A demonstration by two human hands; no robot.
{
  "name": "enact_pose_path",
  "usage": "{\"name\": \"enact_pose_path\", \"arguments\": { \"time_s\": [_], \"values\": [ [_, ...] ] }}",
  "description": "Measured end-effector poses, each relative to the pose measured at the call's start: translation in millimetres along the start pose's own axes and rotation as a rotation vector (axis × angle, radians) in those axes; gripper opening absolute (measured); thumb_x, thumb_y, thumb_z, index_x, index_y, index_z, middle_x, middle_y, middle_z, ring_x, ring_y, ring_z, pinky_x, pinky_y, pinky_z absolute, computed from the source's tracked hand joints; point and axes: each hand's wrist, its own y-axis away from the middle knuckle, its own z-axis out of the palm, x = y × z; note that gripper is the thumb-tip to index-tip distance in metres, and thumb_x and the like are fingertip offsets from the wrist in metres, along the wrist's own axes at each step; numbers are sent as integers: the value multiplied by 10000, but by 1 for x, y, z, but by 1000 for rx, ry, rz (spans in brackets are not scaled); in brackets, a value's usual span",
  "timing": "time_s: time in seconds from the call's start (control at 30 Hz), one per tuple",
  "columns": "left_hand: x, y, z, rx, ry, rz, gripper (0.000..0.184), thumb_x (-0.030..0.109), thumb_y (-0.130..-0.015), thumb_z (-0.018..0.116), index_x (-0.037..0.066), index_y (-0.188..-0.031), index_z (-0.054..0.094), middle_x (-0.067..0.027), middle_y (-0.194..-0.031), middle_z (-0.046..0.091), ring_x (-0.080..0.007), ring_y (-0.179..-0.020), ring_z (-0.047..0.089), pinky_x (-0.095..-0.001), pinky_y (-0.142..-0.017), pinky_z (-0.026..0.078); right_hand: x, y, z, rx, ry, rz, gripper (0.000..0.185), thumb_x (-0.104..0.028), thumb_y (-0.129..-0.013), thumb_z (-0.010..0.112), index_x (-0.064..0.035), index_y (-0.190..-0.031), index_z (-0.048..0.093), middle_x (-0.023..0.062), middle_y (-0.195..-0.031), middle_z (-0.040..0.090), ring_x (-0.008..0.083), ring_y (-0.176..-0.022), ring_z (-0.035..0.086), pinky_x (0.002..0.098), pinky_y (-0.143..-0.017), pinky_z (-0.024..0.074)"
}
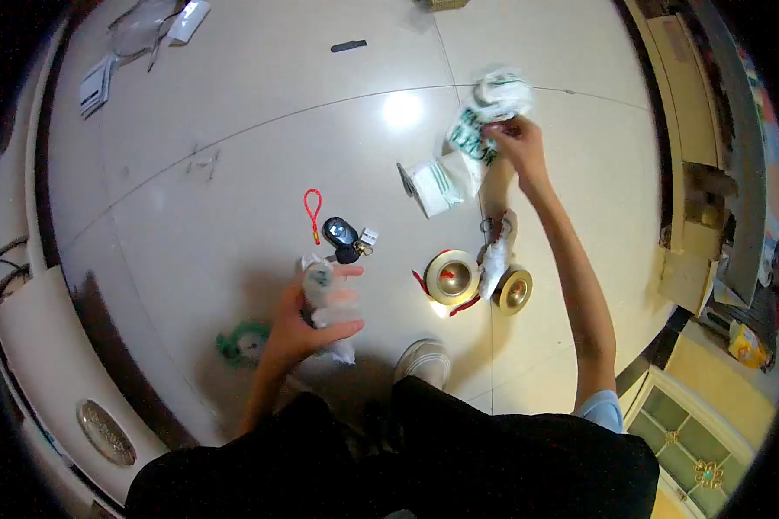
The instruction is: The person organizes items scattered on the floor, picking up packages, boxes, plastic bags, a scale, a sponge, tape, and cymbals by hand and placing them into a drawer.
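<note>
My left hand (299,329) is low over the floor, with a crumpled white plastic bag (320,294) between its thumb and fingers; its fingers are slightly blurred. Farther off on the right, my right hand (521,143) has its fingers closed at a white plastic bag with green print (467,134). Something dark red shows by those fingertips, too small to name. Just beyond the left hand lie a black car key (342,232) with a small white tag and a red cord loop (312,208). Two brass cymbals, one with red cord (453,277) and one tilted (514,292), lie between my hands.
A folded white packet with green stripes (437,188) and a twisted white bag (497,259) lie near the cymbals. A green coil (242,344) is at lower left. A dark strip (349,46) lies far ahead. Cardboard (692,156) lines the right, and my shoe (423,363) is close.
</note>
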Motion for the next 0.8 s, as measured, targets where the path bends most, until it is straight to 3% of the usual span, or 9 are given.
{"name": "enact_pose_path", "arguments": {
  "time_s": [0.13, 0.23, 0.37, 0.4, 0.5, 0.6, 0.7, 0.73, 0.8],
  "values": [
    [13, -20, 10, 33, -527, 385, 612, 221, -651, 780, 91, -1200, 545, -110, -1087, 636, -248, -874, 643, -343, -760, 510, -10, 42, 56, -11, 88, -17, 192, -39, -784, 644, 14, -959, 583, 25, -778, 609, 88, -703, 555, 236, -663, 460],
    [46, -32, 31, -69, -630, 255, 637, 220, -649, 757, 109, -1231, 522, -133, -1035, 622, -307, -886, 625, -380, -762, 510, -3, 66, 77, 23, 65, -53, 342, 25, -744, 648, -9, -1045, 489, 27, -757, 548, 84, -674, 527, 230, -608, 456],
    [18, -42, 44, -63, -837, 236, 663, 265, -658, 751, 84, -1254, 525, -158, -1155, 600, -320, -1041, 585, -399, -901, 463, -5, 84, 86, 117, 70, -90, 546, 80, -673, 685, -63, -1120, 406, 52, -815, 492, 92, -654, 510, 233, -553, 455],
    [9, -42, 44, -52, -863, 242, 652, 269, -659, 747, 88, -1248, 532, -157, -1155, 601, -322, -1039, 585, -403, -897, 463, -24, 88, 81, 85, 117, -56, 708, 85, -631, 711, -89, -1236, 387, 76, -934, 464, 101, -733, 527, 242, -587, 474],
    [6, -34, 43, -96, -868, 115, 619, 269, -670, 733, 98, -1234, 543, -150, -1167, 595, -324, -1042, 579, -417, -882, 465, -51, 70, 65, 16, 449, -268, 882, 60, -612, 724, -160, -1374, 337, 114, -1030, 450, 173, -864, 539, 304, -686, 509],
    [3, -30, 42, -153, -828, 73, 595, 260, -674, 723, 105, -1221, 547, -140, -1177, 586, -322, -1046, 572, -425, -871, 467, -54, 37, 47, -76, 520, -503, 916, 5, -608, 750, -238, -1406, 370, 137, -1149, 422, 262, -984, 511, 356, -803, 502],
    [-7, -31, 49, -140, -883, 108, 582, 250, -675, 719, 113, -1212, 542, -136, -1166, 584, -318, -1045, 568, -434, -863, 467, -44, 2, 37, -277, 866, -812, 773, -40, -607, 763, -249, -1308, 515, 147, -1220, 424, 330, -1028, 490, 382, -869, 482],
    [-10, -33, 51, -125, -918, 120, 579, 247, -676, 719, 117, -1210, 540, -135, -1160, 583, -317, -1045, 566, -437, -862, 467, -45, -4, 39, -237, 824, -865, 549, -113, -687, 755, -173, -1210, 602, 111, -1158, 510, 290, -1001, 527, 352, -851, 480],
    [-19, -32, 52, -91, -926, 180, 570, 243, -677, 718, 121, -1203, 535, -135, -1149, 585, -317, -1042, 567, -439, -859, 467, -47, -19, 40, -284, 422, -572, 434, -176, -751, 735, -119, -1166, 619, 93, -1086, 565, 242, -942, 552, 350, -831, 476]
  ]
}}
